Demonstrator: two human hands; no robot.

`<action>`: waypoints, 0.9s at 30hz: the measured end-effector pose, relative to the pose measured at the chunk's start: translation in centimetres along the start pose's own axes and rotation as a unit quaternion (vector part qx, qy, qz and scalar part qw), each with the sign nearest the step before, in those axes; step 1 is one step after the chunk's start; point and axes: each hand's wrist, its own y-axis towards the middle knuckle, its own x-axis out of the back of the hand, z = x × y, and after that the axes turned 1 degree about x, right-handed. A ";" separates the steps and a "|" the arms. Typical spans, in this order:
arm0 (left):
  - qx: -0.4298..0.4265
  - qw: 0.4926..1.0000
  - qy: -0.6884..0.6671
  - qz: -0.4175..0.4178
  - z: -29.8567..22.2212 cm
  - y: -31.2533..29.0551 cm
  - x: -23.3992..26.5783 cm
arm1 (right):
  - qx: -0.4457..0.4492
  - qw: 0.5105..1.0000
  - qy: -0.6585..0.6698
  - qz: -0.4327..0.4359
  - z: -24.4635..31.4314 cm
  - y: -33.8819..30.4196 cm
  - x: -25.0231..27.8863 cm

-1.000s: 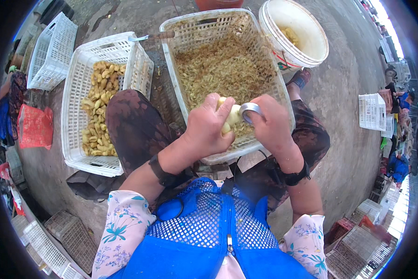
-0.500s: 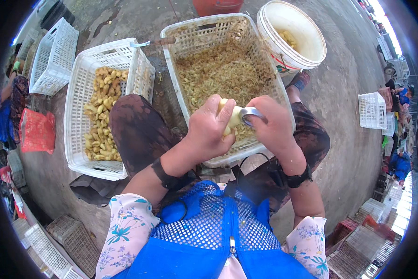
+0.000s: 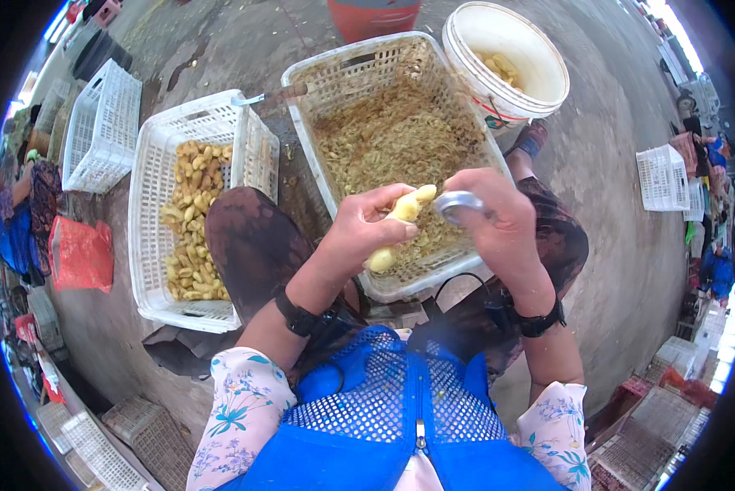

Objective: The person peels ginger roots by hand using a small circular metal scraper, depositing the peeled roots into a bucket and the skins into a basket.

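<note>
A pale yellow piece of peeled ginger [image 3: 406, 208] is gripped in my left hand [image 3: 357, 226], its knobby end sticking out between thumb and fingers. My right hand [image 3: 496, 214], slightly blurred, is closed around a silver metal scraper with a rounded, ring-like end [image 3: 459, 207]. The scraper's end is just right of the ginger, with a small gap between them. Both hands are over the near part of a white plastic crate [image 3: 305, 139] that holds a deep layer of brownish-yellow peel scraps [image 3: 392, 131].
A white crate of unpeeled ginger [image 3: 142, 213] stands left of my knee. A knife [image 3: 273, 95] lies between the crates. The white bucket [image 3: 457, 57] at far right holds peeled pieces. A red tub [image 3: 374, 20], a red bag [image 3: 79, 255] and an empty-looking crate [image 3: 101, 123] stand around.
My right hand has drawn the scraper away to the right of the ginger. The ginger has tilted in my left hand, and more of it shows. The whole view has shifted slightly.
</note>
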 end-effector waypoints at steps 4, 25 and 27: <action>0.028 0.998 -0.045 0.040 -0.7 -0.2 0.2 | 0.027 0.999 0.023 0.040 -0.4 0.1 -0.6; 0.047 0.980 -0.166 0.098 1.4 0.4 1.0 | -0.018 0.999 -0.039 0.022 0.8 1.1 1.8; 0.046 0.977 -0.178 0.105 0.9 0.3 0.5 | 0.014 0.998 -0.018 0.064 0.9 0.8 1.0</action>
